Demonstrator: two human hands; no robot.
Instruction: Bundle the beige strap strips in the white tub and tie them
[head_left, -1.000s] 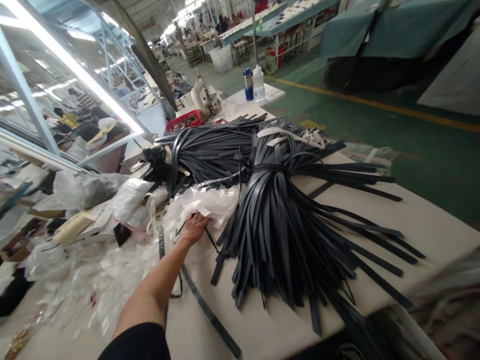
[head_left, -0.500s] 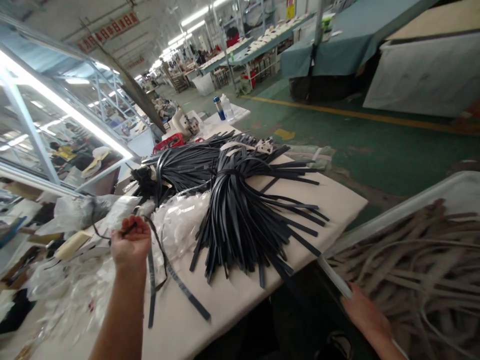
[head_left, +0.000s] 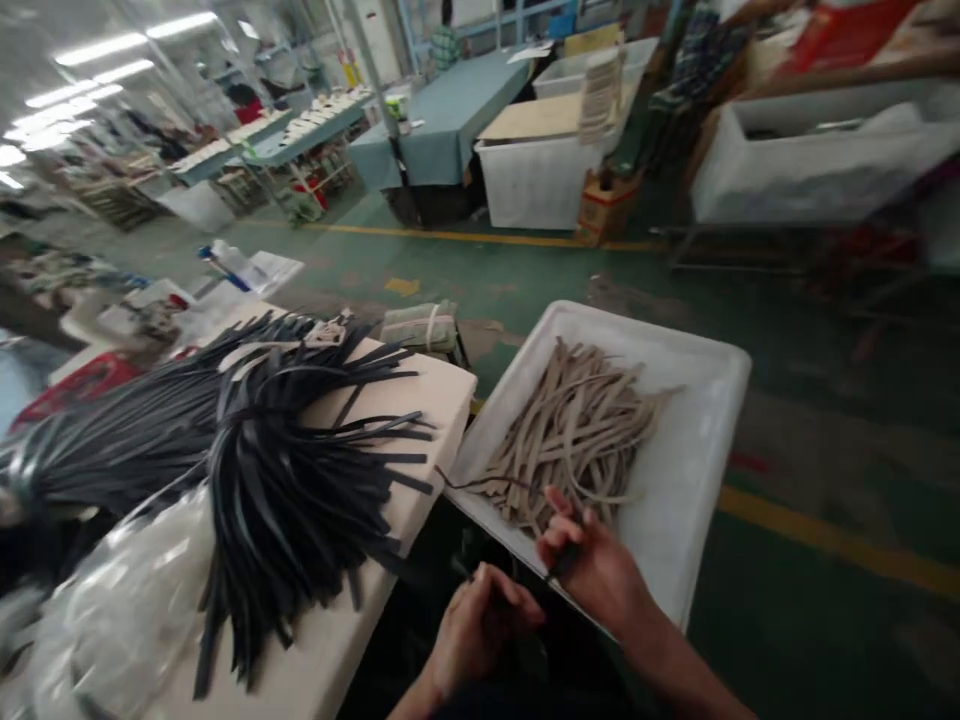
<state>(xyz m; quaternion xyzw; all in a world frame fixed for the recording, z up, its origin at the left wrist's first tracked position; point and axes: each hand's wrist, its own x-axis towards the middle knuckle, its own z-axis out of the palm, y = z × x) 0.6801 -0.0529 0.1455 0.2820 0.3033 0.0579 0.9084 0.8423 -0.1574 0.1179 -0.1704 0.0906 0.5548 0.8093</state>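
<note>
The right hand point(head_left: 589, 562) is gripping a thin dark cord point(head_left: 501, 479) with bent fingers. From this hand, the cord goes to the left, over the near part of the white bin point(head_left: 679, 480). The left hand point(head_left: 484, 622) is just beside the right hand, and its fingers are curled inward. I cannot tell if it holds something, because the space inside the fingers is dark and blurred.

Directly beyond the right hand, the bin contains a loose pile of beige strips point(head_left: 574, 430). To the left of both hands is the table point(head_left: 311, 650). On it there lies a big bundle of black strips point(head_left: 289, 490), which is tied near its top, and its ends spread toward the hands. Some pale strips point(head_left: 259, 350) lie across the top of this bundle. More black strips point(head_left: 127, 420) lie behind it, farther from the hands. At the near left side of the table there is clear plastic point(head_left: 127, 600), crumpled and shiny. Well beyond the hands, a blue-green cloth point(head_left: 450, 115) covers another work surface.
</note>
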